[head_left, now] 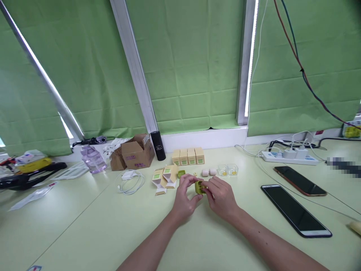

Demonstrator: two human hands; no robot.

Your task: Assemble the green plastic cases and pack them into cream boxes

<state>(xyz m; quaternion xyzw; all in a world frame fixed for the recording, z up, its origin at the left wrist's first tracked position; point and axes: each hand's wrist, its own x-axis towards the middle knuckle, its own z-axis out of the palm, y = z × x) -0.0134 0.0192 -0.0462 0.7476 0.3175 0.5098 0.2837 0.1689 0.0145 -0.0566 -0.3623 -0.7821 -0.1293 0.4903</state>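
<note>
Between my two hands, above the table's middle, is a small olive-green case (pixel 198 187) with its hollow side turned to the right. My left hand (pixel 184 195) grips its left side, thumb below and fingers above. The fingertips of my right hand (pixel 220 194) are pinched together at the hollow, on a small yellowish part (pixel 202 186) too small to name. Just behind lie another green piece (pixel 181 173), a tiny yellow piece (pixel 194 174), two pale pink pieces (pixel 209 172) and two clear containers (pixel 228 170) with yellow bits inside. Two opened small cartons (pixel 165 177) lie left of my left hand.
Several closed small cartons (pixel 188 156) stand in a row at the back. Farther left are a white charger cable (pixel 131 181), a brown cardboard box (pixel 138 152), a black bottle (pixel 158 146) and a purple bottle (pixel 93 159). Two phones (pixel 296 210) and a power strip (pixel 289 156) lie right.
</note>
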